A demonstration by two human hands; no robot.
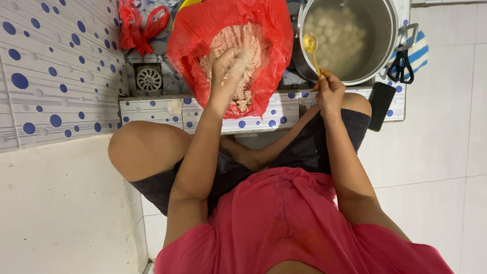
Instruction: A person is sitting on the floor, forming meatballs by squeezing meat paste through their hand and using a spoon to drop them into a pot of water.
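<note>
1. Pale pink paste (243, 45), coarse and lumpy, fills a crinkled red plastic bag (274, 30) at 12 o'clock in the view.
2. The left hand (231, 66) is pressed into the paste, fingers curled around a clump of it and smeared with it.
3. The right hand (329, 91), at 1 o'clock, pinches the handle end of a yellow plastic spoon (310, 45).
4. The spoon's long axis runs from the hand toward 11 o'clock, its round bowl pointing up over the rim of a metal pot (385, 45).
5. The pot is round and smooth-walled, holding cloudy water with pale round balls (337, 35) in it.
6. Black-handled scissors (403, 63) lie at the pot's 3 o'clock; a flat black phone (381, 104) lies at its 5 o'clock.
7. A round metal drain grate (149, 78) sits at the bag's 9 o'clock, among white tiles (45, 76) with blue dots.
</note>
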